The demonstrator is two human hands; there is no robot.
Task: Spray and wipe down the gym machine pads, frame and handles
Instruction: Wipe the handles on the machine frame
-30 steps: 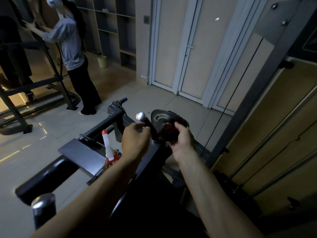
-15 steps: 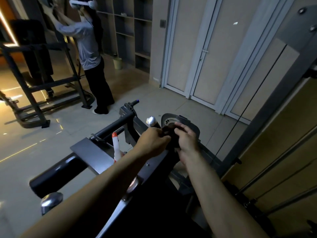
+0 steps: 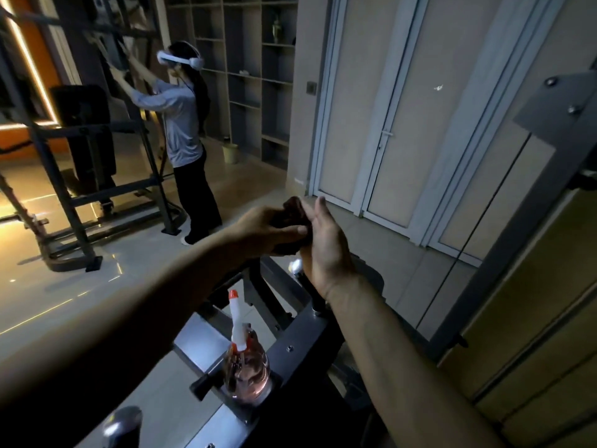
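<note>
Cloth [image 3: 292, 211] – dark maroon-brown. Spray bottle [image 3: 248, 370] – white neck, orange-red tip, clear body, pinkish liquid. Machine frame [image 3: 298, 349] dark grey. Person [image 3: 182, 130]: grey top, black trousers, white headset. Doors [image 3: 352, 108] beige, white frames.

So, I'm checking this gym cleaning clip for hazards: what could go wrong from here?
The spray bottle stands on the machine frame, close below the left forearm; lowering that arm could knock it over. The dark cloth is bunched between the left hand and right hand, and may slip out. Dim light could hide missed spots.
</note>
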